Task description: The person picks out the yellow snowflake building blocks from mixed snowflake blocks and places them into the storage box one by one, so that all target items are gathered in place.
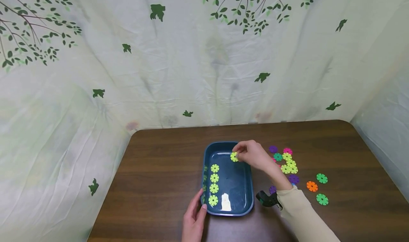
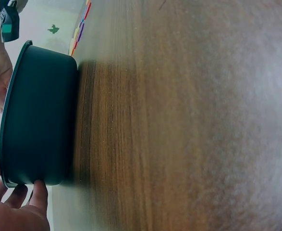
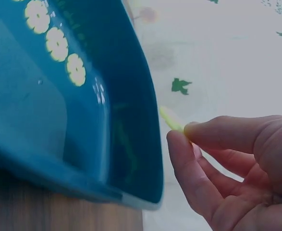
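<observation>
A blue rectangular tray stands on the wooden table. Along its left side, several yellow-green flower-shaped discs lie in a column. My right hand is over the tray's far right part, pinching another yellow flower-shaped disc between thumb and fingertips. In the right wrist view this disc is seen edge-on, close by the tray wall. My left hand holds the tray's near left corner; the left wrist view has its fingers against the outer wall and the thumb at the rim.
Right of the tray lie more flower discs: a yellow cluster, purple, pink, teal, orange and green. A black wrist device sits by the right sleeve. A leaf-patterned curtain hangs behind the table.
</observation>
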The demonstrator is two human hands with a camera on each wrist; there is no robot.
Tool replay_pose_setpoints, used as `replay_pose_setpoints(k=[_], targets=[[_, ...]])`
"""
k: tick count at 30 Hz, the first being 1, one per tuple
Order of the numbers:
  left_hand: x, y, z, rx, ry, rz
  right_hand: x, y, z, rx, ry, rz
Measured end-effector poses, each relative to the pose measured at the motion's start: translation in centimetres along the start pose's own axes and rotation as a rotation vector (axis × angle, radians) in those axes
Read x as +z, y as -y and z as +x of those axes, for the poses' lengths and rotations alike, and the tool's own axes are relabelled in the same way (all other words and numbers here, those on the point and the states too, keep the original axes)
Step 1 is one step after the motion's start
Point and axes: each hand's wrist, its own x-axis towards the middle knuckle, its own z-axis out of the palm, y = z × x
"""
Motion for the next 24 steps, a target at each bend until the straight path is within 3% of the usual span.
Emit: replay_pose_setpoints(k=[12,17,24], targets=[[0.0,0.2,0.1,0.007,0.007,-0.015,2.1,0.7,1.1,-0.029,-0.090,0.015],[0.0,0.5,0.2,0.042,0.013,-0.027,2.9,0.6,1.8,-0.053,-0.091,0.015],[0.0,0.5,0.2,0.044,0.012,-0.030,4.0,0.3,2.7,-0.050,-0.084,0.055]])
